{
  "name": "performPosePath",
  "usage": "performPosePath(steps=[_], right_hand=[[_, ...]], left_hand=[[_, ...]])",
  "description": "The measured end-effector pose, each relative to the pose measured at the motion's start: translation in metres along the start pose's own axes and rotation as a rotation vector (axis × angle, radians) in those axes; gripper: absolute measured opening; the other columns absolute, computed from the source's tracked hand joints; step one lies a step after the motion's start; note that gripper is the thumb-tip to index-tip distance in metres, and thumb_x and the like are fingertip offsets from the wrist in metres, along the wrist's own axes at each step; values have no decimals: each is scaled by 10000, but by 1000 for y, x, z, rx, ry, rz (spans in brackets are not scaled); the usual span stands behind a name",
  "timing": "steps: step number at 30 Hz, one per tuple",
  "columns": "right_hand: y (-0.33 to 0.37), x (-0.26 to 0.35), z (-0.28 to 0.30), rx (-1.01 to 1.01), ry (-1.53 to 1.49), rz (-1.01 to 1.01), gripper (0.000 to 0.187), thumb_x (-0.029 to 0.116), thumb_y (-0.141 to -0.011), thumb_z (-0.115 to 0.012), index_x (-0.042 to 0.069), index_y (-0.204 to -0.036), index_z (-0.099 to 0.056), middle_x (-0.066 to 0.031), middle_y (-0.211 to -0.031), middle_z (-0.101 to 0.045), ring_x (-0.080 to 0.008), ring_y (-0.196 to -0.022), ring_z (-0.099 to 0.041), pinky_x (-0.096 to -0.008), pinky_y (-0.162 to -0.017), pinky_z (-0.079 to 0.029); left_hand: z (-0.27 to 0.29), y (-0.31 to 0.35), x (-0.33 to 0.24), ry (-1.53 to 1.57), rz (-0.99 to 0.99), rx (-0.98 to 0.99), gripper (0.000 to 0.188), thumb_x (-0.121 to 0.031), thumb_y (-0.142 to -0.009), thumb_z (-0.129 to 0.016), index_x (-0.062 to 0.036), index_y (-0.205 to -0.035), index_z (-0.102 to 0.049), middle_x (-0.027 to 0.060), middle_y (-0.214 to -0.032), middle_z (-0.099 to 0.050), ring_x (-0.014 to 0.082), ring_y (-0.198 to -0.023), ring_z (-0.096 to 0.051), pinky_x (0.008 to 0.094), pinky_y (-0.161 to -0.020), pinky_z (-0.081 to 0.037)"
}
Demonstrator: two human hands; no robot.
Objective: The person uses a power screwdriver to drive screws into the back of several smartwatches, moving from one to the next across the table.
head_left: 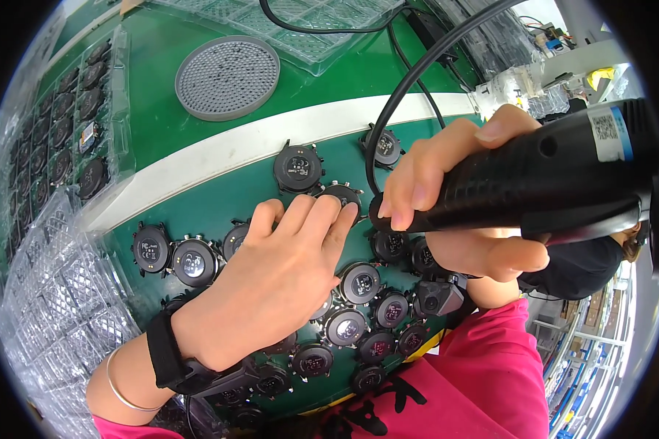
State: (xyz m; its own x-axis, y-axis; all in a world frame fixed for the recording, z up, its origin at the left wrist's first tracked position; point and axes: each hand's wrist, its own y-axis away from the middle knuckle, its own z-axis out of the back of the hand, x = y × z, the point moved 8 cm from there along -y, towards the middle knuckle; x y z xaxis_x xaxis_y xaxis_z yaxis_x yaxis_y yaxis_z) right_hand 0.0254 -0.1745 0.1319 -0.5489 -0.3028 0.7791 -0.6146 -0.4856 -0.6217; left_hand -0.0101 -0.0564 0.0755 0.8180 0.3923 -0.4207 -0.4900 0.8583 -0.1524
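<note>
Head view: the right hand [439, 154], right of centre in the frame, is wrapped around a black handheld scanner [527, 190]. At picture centre, a round watch body [343, 192] shows just above the left hand's [285, 267] fingertips, partly covered; whether they grip it, I cannot tell.

Left fingers [321, 218] on watch [342, 192], right fingers [419, 174] around scanner [516, 186]

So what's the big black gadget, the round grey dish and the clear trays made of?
The black gadget seems hard plastic, satin: soft highlights. The round grey dish is perhaps matt plastic or rubber: dull, no bright glints. The clear trays look like thin, glossy plastic: see-through, glinting along creases.
</note>
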Motion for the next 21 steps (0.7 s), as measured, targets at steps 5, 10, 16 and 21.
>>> performPosePath(steps=[5,10,16,21], right_hand=[[2,-1,1,-35,20,-11,881,721,-744,-688,106,-1263,-328,-123,-833,-564,-239,-617,-605,-380,-595,-542],[4,-1,5,-110,61,-18,858,712,-763,-680,95,-1250,-336,-121,-826,-563,-231,-610,-605,-373,-577,-542],[2,0,11,-211,113,27,832,702,-786,-671,81,-1234,-346,-119,-817,-563,-221,-603,-605,-364,-557,-543],[15,-7,35,-555,254,-123,824,705,-796,-662,63,-1216,-359,-108,-779,-551,-204,-560,-587,-337,-523,-533]], left_hand=[[-1,0,-1,22,6,3,605,-192,-807,-700,121,-1293,-521,108,-1095,-494,227,-1078,-487,356,-901,-376],[-1,1,1,43,0,-4,582,-167,-815,-682,122,-1293,-516,113,-1108,-495,231,-1086,-489,353,-913,-377],[3,2,1,-30,-10,-18,573,-170,-819,-677,113,-1292,-521,127,-1169,-502,244,-1093,-493,357,-927,-378],[-5,1,1,54,-12,4,657,-162,-766,-756,18,-1341,-494,169,-1269,-441,306,-1159,-472,418,-929,-361]])
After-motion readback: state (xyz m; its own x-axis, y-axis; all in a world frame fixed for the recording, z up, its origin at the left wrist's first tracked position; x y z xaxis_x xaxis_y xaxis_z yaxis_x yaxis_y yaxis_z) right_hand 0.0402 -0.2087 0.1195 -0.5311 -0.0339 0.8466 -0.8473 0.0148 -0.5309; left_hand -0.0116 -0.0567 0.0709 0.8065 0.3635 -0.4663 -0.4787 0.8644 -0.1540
